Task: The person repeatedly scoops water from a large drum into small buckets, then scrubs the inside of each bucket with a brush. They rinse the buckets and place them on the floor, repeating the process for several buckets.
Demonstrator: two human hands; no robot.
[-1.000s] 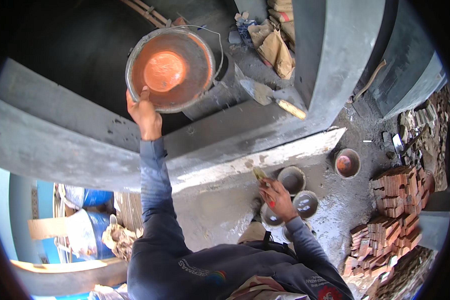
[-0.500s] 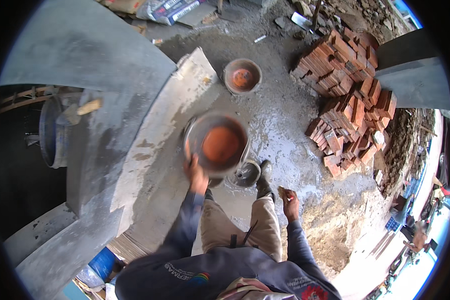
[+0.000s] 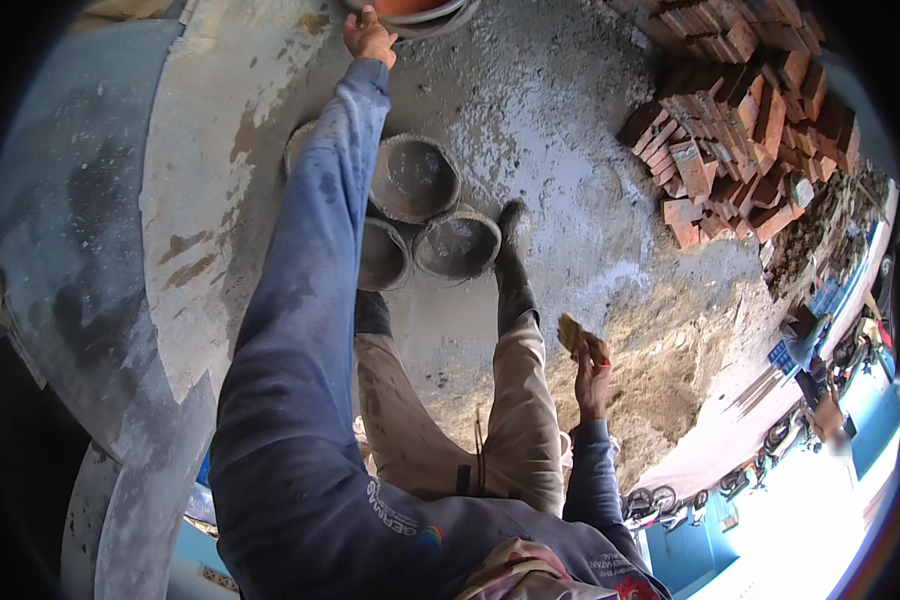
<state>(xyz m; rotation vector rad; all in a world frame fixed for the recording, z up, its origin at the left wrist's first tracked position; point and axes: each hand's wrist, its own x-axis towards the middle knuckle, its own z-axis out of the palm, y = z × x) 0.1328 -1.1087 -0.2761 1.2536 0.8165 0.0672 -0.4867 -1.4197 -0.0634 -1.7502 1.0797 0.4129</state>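
My left arm is stretched far forward. The left hand is closed at the near left rim of a bucket with an orange inside, cut off by the top edge; a second dark rim shows around it. Close to my body, my right hand grips a small yellowish-brown piece whose kind I cannot make out. Between my arm and my right boot sit dark, grimy buckets: a larger one, a smaller one touching it, and another partly behind my sleeve. A further rim peeks out left of the sleeve.
Piled bricks stand at the right on the wet grey floor. A pale, stained slab edge runs along the left. Sandy rubble lies to my right. My boot stands beside the small bucket.
My left hand has carried the orange-lined bucket forward, to the top edge of the view. Several dark buckets it covered now show. My right hand stays low; the view has tilted toward my body.
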